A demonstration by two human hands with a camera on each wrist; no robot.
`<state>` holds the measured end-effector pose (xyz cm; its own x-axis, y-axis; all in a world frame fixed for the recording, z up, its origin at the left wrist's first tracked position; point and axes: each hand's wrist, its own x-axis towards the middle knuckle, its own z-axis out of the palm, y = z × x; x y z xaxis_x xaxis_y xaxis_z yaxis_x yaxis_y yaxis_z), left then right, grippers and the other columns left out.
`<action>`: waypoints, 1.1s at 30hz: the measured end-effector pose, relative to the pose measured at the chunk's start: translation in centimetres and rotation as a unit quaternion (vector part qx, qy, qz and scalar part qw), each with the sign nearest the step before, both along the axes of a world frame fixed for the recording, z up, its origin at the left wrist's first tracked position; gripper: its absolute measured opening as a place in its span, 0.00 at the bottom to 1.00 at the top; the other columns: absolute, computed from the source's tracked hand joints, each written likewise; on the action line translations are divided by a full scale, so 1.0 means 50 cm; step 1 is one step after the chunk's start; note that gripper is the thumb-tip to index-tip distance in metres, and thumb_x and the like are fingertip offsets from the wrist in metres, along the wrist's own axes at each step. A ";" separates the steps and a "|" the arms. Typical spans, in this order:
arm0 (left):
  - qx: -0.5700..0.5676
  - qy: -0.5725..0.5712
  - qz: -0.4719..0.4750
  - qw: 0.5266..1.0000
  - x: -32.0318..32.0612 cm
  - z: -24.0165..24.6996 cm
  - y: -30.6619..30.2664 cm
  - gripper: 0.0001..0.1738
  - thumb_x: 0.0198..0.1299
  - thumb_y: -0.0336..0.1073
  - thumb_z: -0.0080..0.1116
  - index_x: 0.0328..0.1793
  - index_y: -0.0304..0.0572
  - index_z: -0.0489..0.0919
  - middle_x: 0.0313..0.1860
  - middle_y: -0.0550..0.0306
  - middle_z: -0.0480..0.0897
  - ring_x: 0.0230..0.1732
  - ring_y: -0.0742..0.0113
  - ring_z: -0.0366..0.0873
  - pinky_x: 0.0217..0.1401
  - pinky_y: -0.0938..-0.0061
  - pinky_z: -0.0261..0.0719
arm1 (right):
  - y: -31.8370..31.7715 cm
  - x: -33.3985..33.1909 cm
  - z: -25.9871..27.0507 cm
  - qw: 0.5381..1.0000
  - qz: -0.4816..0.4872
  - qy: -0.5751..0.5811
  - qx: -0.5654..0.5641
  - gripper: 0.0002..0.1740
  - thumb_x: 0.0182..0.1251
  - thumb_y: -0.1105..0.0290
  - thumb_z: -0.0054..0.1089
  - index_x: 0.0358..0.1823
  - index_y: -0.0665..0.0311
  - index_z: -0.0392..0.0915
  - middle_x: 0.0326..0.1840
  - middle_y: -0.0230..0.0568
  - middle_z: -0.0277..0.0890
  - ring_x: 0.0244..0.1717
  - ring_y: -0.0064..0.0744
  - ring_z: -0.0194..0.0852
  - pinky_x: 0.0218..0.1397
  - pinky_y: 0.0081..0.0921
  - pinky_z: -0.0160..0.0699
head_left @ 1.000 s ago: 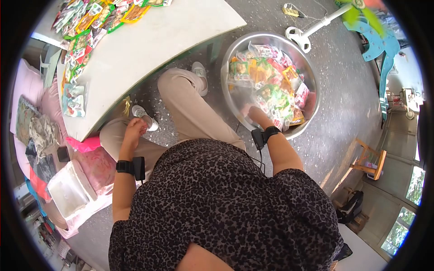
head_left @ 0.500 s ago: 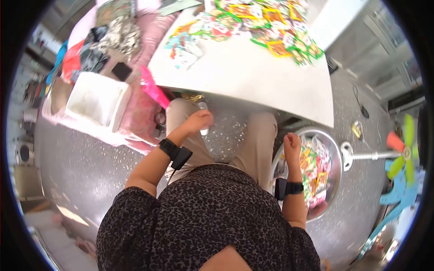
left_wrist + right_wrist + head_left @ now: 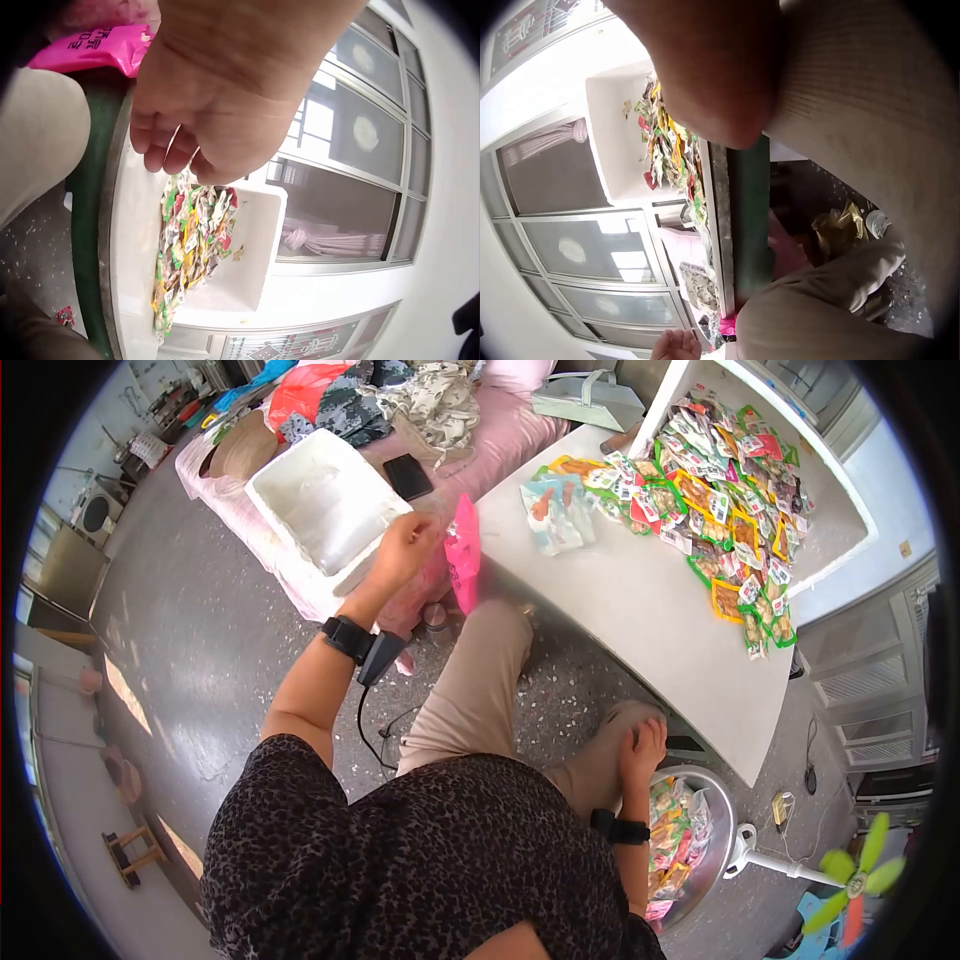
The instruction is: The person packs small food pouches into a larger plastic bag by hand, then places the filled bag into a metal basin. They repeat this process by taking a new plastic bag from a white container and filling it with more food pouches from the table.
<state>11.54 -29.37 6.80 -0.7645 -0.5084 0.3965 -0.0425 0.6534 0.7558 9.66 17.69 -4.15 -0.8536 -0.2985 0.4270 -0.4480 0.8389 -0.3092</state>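
Note:
My left hand [image 3: 403,548] is raised beside the white foam box [image 3: 262,488], overlapping its near corner in the head view. Its fingers are loosely curled and nothing shows in them in the left wrist view. A bright pink plastic bag [image 3: 462,550] hangs just right of that hand. My right hand [image 3: 643,748] rests on my right knee with relaxed fingers, holding nothing. Close beneath it stands a metal basin [image 3: 722,860] full of small snack packets [image 3: 680,825]. More snack packets [image 3: 715,510] lie heaped on the white table [image 3: 640,635], with a pale clear packet [image 3: 557,515] apart from them.
The foam box sits on a pink-covered bed [image 3: 510,430] with a dark phone [image 3: 407,477] and crumpled clothes [image 3: 430,405]. The table's edge runs close past my knees. Right of the basin, a fan [image 3: 855,882] on a white pole lies near a cable on the floor.
The view has turned left toward the bed. My right hand has come out of the basin and settled on my knee; my left hand has risen toward the foam box.

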 end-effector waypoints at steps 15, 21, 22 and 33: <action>-0.100 -0.313 0.213 0.920 0.057 -0.105 -0.308 0.20 0.50 0.44 0.42 0.43 0.40 0.73 0.40 0.39 0.74 0.45 0.45 0.69 0.49 0.61 0.66 | -0.004 0.002 0.011 1.000 -0.022 -0.006 0.018 0.10 0.43 0.71 0.53 0.31 0.63 0.70 0.44 0.42 0.66 0.55 0.46 0.57 0.53 0.39 0.56; -0.099 -0.245 0.223 0.938 0.060 -0.102 -0.316 0.19 0.55 0.45 0.37 0.40 0.38 0.73 0.39 0.37 0.73 0.44 0.42 0.69 0.47 0.58 0.66 | -0.010 0.001 0.017 0.999 -0.032 -0.026 0.027 0.10 0.43 0.71 0.53 0.31 0.63 0.70 0.45 0.43 0.66 0.55 0.46 0.56 0.54 0.39 0.55; -0.102 -0.236 0.231 0.938 0.060 -0.099 -0.317 0.19 0.55 0.44 0.37 0.39 0.38 0.73 0.38 0.37 0.74 0.43 0.42 0.69 0.46 0.57 0.66 | -0.012 0.002 0.018 0.999 -0.032 -0.022 0.026 0.10 0.43 0.71 0.53 0.31 0.63 0.70 0.45 0.43 0.66 0.55 0.45 0.56 0.54 0.39 0.55; 0.046 0.024 0.009 0.999 0.001 0.085 -0.117 0.14 0.56 0.40 0.43 0.35 0.37 0.73 0.27 0.50 0.75 0.30 0.63 0.71 0.37 0.72 0.68 | 0.013 -0.003 0.016 0.997 -0.015 -0.025 -0.069 0.10 0.45 0.73 0.53 0.33 0.64 0.70 0.42 0.45 0.68 0.50 0.46 0.61 0.51 0.36 0.59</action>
<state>11.57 -35.25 11.05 -0.7364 -0.5572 0.3838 -0.0156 0.5811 0.8137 9.52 18.36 -3.33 -0.8826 -0.2137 0.4188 -0.4043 0.7997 -0.4438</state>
